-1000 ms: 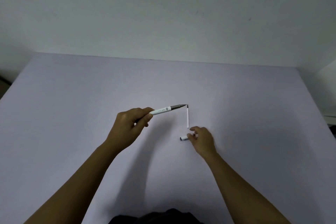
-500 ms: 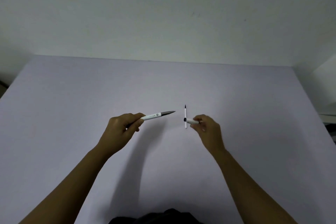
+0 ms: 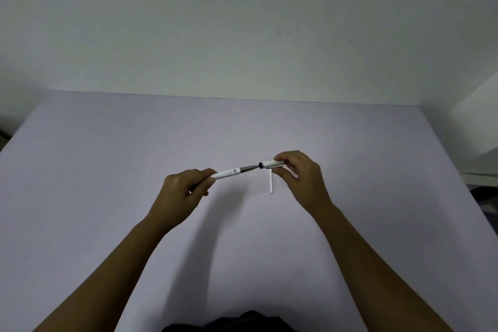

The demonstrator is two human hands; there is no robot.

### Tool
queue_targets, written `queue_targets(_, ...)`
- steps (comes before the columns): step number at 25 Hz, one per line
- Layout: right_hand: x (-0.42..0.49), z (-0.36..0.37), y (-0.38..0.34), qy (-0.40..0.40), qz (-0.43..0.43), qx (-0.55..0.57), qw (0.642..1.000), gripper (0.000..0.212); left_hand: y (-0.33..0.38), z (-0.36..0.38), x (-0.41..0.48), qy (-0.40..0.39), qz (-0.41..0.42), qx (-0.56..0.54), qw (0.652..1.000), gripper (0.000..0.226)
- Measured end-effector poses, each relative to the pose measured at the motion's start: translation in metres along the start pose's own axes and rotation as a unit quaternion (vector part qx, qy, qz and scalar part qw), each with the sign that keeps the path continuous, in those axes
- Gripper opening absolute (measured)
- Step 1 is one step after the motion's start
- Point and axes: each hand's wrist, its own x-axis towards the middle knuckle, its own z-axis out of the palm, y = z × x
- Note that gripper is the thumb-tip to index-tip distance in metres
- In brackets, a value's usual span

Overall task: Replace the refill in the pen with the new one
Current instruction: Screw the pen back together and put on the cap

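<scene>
My left hand (image 3: 183, 191) grips a white pen (image 3: 229, 173) by its rear end, held above the table with its grey tip pointing right. In my right hand (image 3: 297, 172) is the white pen cap (image 3: 270, 164), its dark open mouth facing the pen's tip. Tip and cap mouth meet or nearly meet; I cannot tell if the tip is inside. A thin white refill (image 3: 270, 183) lies on the table just below the cap, its upper end hidden behind the cap.
The lavender table (image 3: 107, 170) reaches back to a pale wall. A white box edge (image 3: 477, 148) stands off the table's right side. Dark clothing (image 3: 242, 323) shows at the bottom edge.
My right hand picked the cap off the table and lifted it up to the pen's tip. My left hand moved the pen a little right to meet it. The refill stayed put.
</scene>
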Motion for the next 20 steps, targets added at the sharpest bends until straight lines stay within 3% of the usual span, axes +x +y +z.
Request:
queue_targets(11,0.005,0.005,-0.019,-0.044,-0.073,-0.035,0.996,0.019,0.005,0.003,-0.001,0.004,0.016,-0.006,1.000,0.025)
queue_targets(16,0.011,0.011,-0.025,-0.074,-0.063,-0.028,0.995,0.019,-0.002,0.003,-0.002,0.016,0.002,-0.023,1.000,0.035)
queue_targets(20,0.021,0.012,-0.024,-0.103,-0.069,-0.039,0.992,0.018,-0.005,0.007,0.001,-0.051,0.019,0.057,0.997,0.031)
